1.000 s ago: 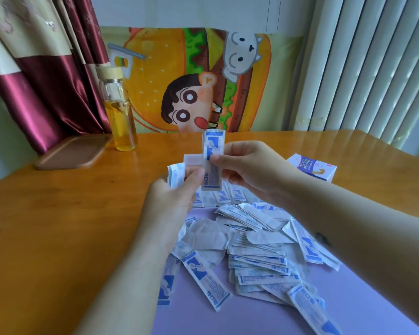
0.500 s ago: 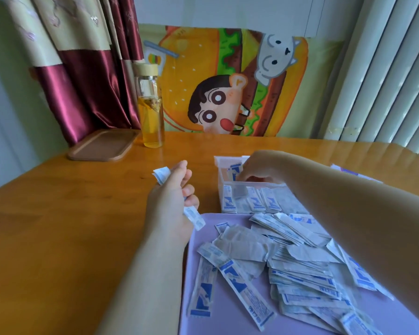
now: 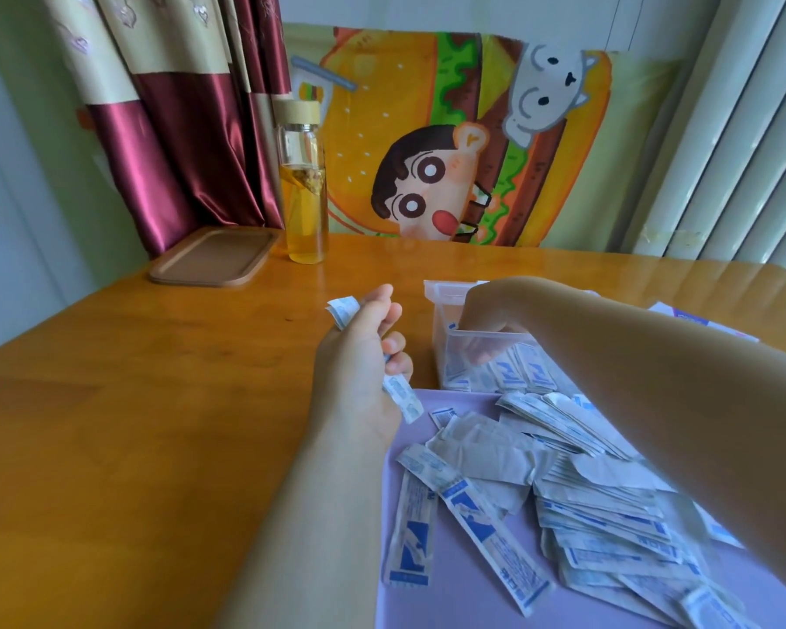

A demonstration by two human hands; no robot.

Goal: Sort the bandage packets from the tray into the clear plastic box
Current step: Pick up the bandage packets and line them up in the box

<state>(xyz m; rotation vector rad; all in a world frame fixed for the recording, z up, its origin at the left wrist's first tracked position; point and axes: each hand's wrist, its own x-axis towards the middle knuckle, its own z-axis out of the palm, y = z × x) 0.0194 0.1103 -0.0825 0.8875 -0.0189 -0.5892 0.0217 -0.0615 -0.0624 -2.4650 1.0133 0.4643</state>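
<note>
Far left, a maroon and cream curtain (image 3: 173,129) hangs behind the wooden table (image 3: 132,424). A brown lid-like tray (image 3: 214,257) lies flat at the table's back left corner, with a glass bottle (image 3: 303,192) of yellow liquid standing upright just to its right. A cartoon burger cloth (image 3: 473,129) covers the wall behind. The left hand (image 3: 364,356) is held above the table, just left of the purple tray (image 3: 450,601), with its fingers curled round the held packets (image 3: 402,398); one end sticks out above the fist and another hangs out below it. The clear plastic box (image 3: 443,324) stands on the table at the purple tray's far edge, and boxed packets (image 3: 504,370) stand on end along its near wall. The right hand (image 3: 486,311) reaches down into the box from the right; its fingers show only as a blur through the wall, so whether they grasp anything cannot be told. The loose bandage packets (image 3: 586,492) lie in an untidy heap across the purple tray, mostly under the right forearm, and two long ones lie apart at the heap's left side. A small printed carton (image 3: 681,313) shows beyond the right forearm. White vertical blinds (image 3: 736,152) fill the far right.
</note>
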